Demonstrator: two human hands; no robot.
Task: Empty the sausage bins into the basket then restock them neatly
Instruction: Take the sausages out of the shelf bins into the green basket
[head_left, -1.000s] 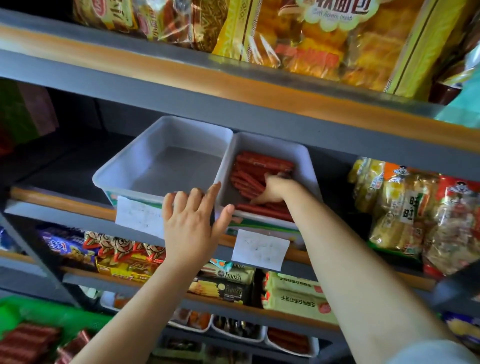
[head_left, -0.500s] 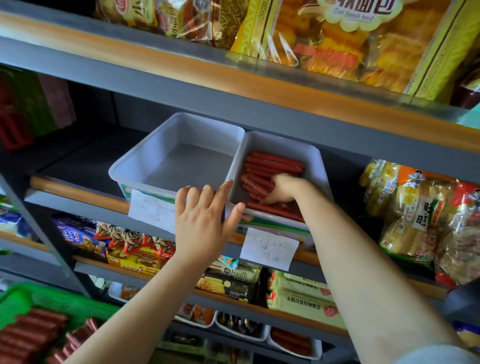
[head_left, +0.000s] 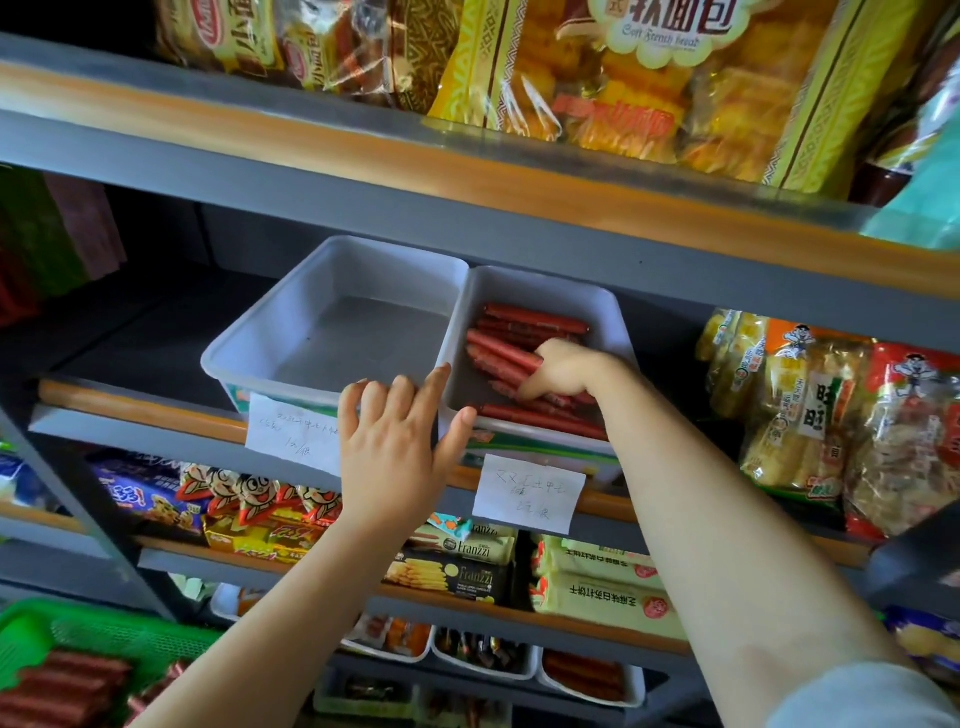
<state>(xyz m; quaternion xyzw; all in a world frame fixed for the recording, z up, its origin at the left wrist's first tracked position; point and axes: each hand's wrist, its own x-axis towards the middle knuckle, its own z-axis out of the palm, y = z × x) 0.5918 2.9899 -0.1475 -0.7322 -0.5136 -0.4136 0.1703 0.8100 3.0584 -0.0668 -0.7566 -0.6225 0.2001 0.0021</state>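
Two white plastic bins stand side by side on the middle shelf. The left bin (head_left: 291, 332) has nothing in it. The right bin (head_left: 608, 312) holds several red sausages (head_left: 530, 318). My right hand (head_left: 563, 371) reaches into the right bin and its fingers curl round a bunch of sausages. My left hand (head_left: 400, 447) grips the front left corner of the right bin, thumb on the front rim. A green basket (head_left: 119, 636) at the bottom left holds more red sausages (head_left: 57, 691).
Paper price labels (head_left: 527, 493) hang below each bin. Bread bags (head_left: 649, 88) fill the shelf above. Rice cracker packs (head_left: 841, 415) stand right of the bins. Snack packs (head_left: 244, 509) and small trays (head_left: 483, 657) fill the lower shelves.
My right hand has closed round a bunch of sausages in the right bin. My left hand stays on the bin's corner. The view has shifted slightly.
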